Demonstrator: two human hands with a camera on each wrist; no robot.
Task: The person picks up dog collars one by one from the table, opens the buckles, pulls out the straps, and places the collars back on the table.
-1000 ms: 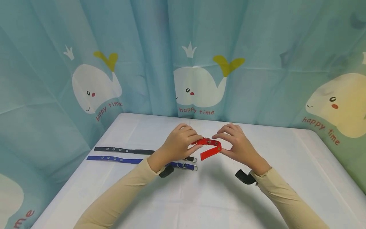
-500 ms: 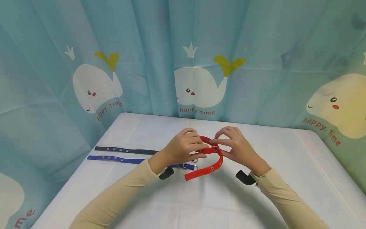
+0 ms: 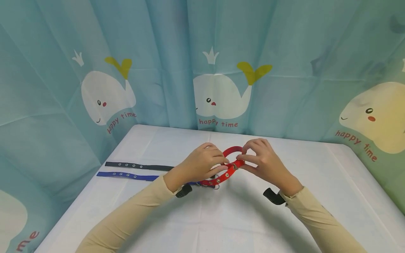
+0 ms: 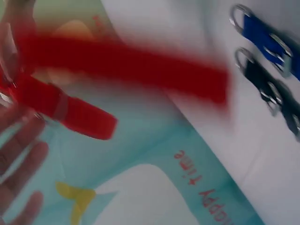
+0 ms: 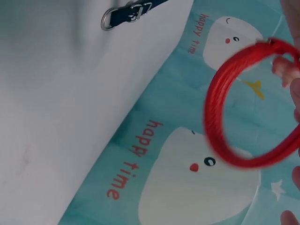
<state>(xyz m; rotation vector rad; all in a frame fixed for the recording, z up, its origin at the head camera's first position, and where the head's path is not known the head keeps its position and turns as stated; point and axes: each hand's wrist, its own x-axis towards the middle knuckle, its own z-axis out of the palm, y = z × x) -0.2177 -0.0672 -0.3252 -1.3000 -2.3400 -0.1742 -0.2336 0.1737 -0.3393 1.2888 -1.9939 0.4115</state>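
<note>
A red pet collar (image 3: 223,178) with metal eyelets and a buckle is held up over the table, bent into a loop. My left hand (image 3: 202,162) pinches it at the left side of the loop. With thumb and fingers, my right hand (image 3: 265,162) grips it on the right, close by the buckle. Its eyeleted tail hangs down and left, below my left thumb. In the left wrist view the red strap (image 4: 140,65) is blurred across the picture. The right wrist view shows the red loop (image 5: 218,108) as a rounded ring.
A black collar (image 3: 158,168) and a blue collar (image 3: 139,176) lie side by side on the white table (image 3: 209,218), partly hidden behind my left hand and forearm. A blue curtain (image 3: 164,70) with whale prints hangs behind the table.
The collar's loop has opened up between my hands, and its free tail has swung out left and then up. My right hand has shifted slightly right; the other two collars stay put.
</note>
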